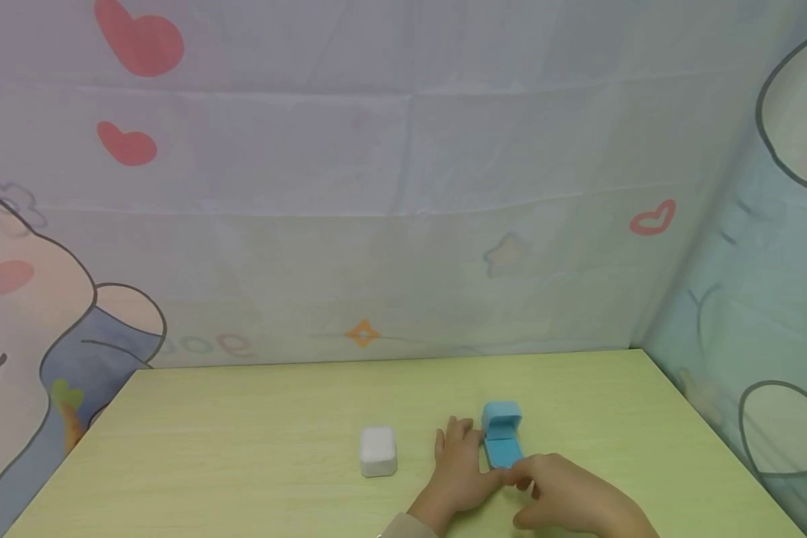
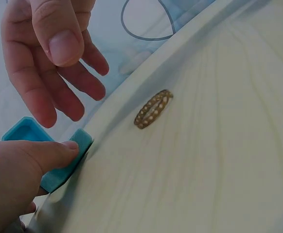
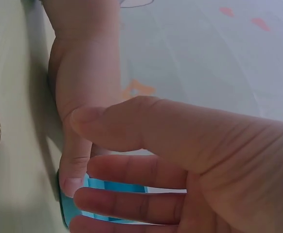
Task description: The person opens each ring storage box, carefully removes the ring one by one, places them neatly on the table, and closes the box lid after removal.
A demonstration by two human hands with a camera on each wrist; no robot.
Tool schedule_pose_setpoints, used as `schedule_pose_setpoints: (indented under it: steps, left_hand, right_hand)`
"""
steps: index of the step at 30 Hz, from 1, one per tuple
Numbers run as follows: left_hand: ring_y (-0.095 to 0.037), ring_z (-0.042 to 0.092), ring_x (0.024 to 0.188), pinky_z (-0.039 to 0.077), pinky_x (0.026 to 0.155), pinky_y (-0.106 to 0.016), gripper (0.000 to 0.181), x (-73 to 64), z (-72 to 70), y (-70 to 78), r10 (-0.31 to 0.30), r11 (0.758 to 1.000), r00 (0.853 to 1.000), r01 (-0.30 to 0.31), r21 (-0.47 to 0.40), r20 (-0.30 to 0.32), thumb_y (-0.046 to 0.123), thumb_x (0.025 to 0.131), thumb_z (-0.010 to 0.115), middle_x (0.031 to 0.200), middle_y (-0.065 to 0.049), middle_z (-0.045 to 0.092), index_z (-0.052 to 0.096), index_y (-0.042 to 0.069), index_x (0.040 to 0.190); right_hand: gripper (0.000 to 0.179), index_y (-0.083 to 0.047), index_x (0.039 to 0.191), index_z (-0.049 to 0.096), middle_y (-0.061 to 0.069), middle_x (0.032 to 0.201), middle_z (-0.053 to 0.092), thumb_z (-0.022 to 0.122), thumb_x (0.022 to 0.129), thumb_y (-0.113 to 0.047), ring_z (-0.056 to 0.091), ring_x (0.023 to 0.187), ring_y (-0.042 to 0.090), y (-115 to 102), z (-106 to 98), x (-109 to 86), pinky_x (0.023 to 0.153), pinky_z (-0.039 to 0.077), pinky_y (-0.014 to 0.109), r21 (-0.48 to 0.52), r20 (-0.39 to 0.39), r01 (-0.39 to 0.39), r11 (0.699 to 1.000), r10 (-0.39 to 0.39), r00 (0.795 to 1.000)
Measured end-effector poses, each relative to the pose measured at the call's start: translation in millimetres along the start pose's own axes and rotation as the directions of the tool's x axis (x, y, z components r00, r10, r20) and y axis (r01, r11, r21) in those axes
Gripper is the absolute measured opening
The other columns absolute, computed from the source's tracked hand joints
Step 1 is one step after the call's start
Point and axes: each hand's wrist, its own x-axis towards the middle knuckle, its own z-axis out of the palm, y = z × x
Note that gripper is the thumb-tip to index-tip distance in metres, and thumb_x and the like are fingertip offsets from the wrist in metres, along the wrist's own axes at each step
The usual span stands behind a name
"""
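A small light-blue ring box [image 1: 503,450] stands on the table with its lid raised. My left hand [image 1: 459,469] holds it steady, the thumb [image 2: 63,154] on the base's front edge and the fingers along its left side. Just in front of the box hovers my right hand [image 1: 571,495], its fingers loosely bent and nothing between them; the right wrist view shows them over the box [image 3: 71,213]. A gold-coloured ring [image 2: 153,109] set with pale stones lies on the table near the hands. In the head view I cannot make the ring out.
A small white box [image 1: 378,451] with rounded corners sits left of my left hand. The pale yellow-green table [image 1: 242,441] ends at a printed cloth backdrop [image 1: 403,187], with another cloth side [image 1: 746,314] on the right.
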Motion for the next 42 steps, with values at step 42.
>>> schedule_pose_setpoints:
  steps: [42]
  left_hand:
    - [-0.048, 0.019, 0.14, 0.011, 0.11, -0.067, 0.062, 0.4, 1.6, -1.2, 0.048, 0.998, 0.999, -0.047, 0.049, -0.018, 0.045, 0.08, 0.071, 0.141, -0.022, 0.039, 0.054, 0.0, 0.119]
  right_hand:
    - [0.072, -0.014, 0.132, 0.052, 0.007, 0.131, 0.053, 0.076, 0.074, -0.048, 0.058, 0.112, 0.029, -7.5, -6.1, -6.7, 0.086, 0.052, 0.044, -0.166, -0.4, -0.051, 0.985, -0.02, 0.916]
